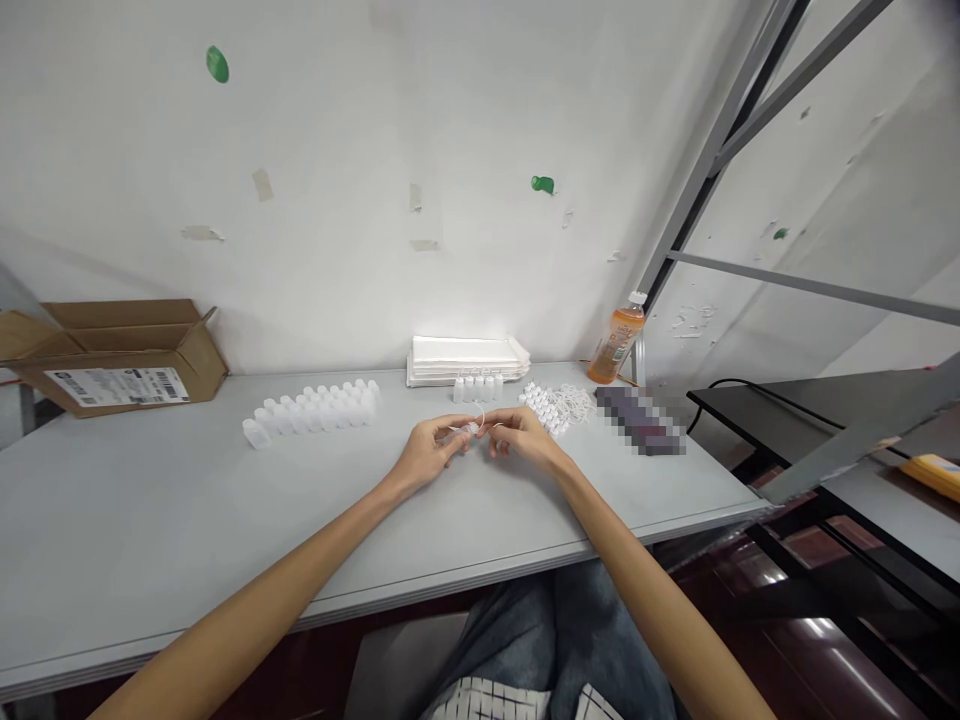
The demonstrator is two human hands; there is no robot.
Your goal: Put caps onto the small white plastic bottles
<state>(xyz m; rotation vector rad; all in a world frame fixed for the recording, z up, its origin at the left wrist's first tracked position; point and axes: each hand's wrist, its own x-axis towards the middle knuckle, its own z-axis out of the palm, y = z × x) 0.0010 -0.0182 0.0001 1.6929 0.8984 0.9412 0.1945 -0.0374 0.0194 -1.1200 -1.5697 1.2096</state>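
Observation:
Over the middle of the table, my left hand (429, 455) is closed on a small translucent white bottle (456, 432), lying sideways and mostly hidden by the fingers. Close beside it, my right hand (523, 436) pinches a thin white cord (480, 408), which loops up between both hands at the bottle's end. Just beyond my hands, several small white bottles (478, 389) stand upright in a row. Right of these lie a cluster of small white caps (541, 402) and a heap of white cord loops (574, 404). Rows of white bottles (313, 410) stand to the left.
A stack of flat white trays (469, 360) rests against the wall. An open cardboard box (127, 355) sits at the far left of the grey table (187, 530). An orange drink bottle (617, 340) and a blurred-out dark object (641, 420) are at right, near a metal frame (720, 150).

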